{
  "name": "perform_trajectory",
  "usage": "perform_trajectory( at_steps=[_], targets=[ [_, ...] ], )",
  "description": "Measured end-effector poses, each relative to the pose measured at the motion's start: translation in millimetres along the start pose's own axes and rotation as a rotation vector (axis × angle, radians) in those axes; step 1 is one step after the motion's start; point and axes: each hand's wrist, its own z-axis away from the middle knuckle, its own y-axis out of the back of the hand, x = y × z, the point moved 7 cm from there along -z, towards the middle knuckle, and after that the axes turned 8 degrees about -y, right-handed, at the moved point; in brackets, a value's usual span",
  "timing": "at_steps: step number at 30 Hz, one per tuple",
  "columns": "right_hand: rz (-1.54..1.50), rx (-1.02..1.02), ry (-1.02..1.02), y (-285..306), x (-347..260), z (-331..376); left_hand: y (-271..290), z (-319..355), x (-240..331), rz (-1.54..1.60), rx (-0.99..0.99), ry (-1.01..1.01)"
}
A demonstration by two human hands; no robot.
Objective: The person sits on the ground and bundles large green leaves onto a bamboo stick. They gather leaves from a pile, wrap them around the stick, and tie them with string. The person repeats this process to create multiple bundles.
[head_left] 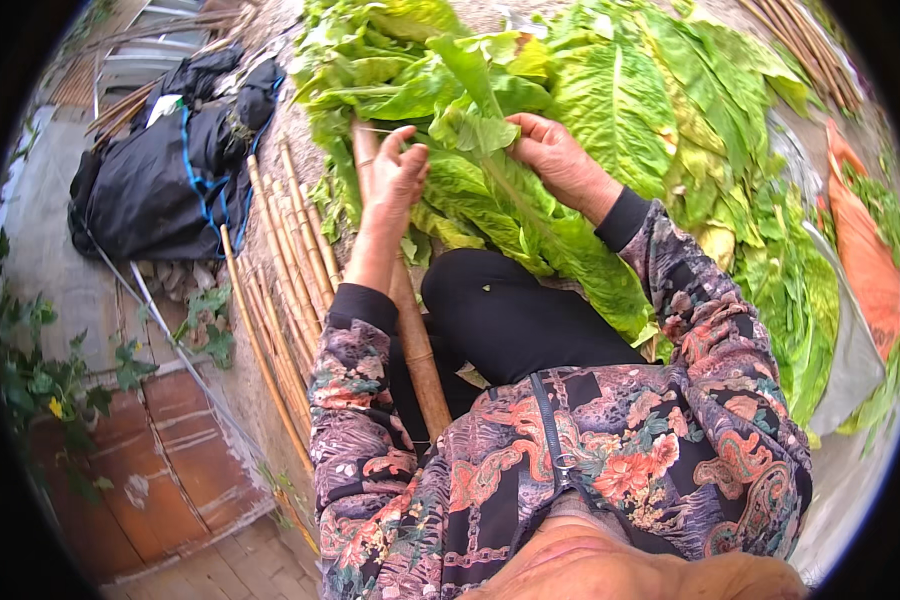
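My right hand (563,162) grips a large green leaf (530,200) near its stalk end, thumb and fingers closed on it. The leaf's blade hangs down across my right knee. Facing it, my left hand (395,172) is raised with its fingers curled in a pinch. A thin pale line, like thread or a needle, shows by those fingertips, but what they hold is too small to make out. Beneath my left hand a thick bamboo pole (417,345) slants from my lap up into the leaves. A heap of broad green and yellowing leaves (615,95) lies just beyond both hands.
Several thin bamboo poles (280,240) lie to my left. Beyond them are a black bundle (160,185) with blue cord and brown boards (165,455). On the right are an orange sack (860,245) and more sticks (805,45) at the far corner.
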Motion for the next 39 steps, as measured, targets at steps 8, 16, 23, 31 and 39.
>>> perform_trajectory(
  at_steps=[8,16,23,31,39],
  targets=[
    [0.310,-0.160,-0.089,-52.6,62.7,-35.6,45.0,41.7,40.0,-0.097,0.166,-0.152],
    [0.879,-0.075,0.089,-96.4,52.4,-45.9,80.2,45.4,49.7,-0.509,0.027,-0.244],
    [1.630,-0.230,0.259,-140.0,56.9,-175.7,90.9,1.6,103.2,-0.984,0.002,-0.394],
    [0.716,-0.074,0.212,-102.3,74.7,-205.1,225.5,-69.8,-20.8,-0.352,-0.003,0.252],
    [0.872,0.314,0.636,-57.7,109.9,-170.7,274.9,-5.7,-77.6,-0.484,0.236,0.190]
  ],
)
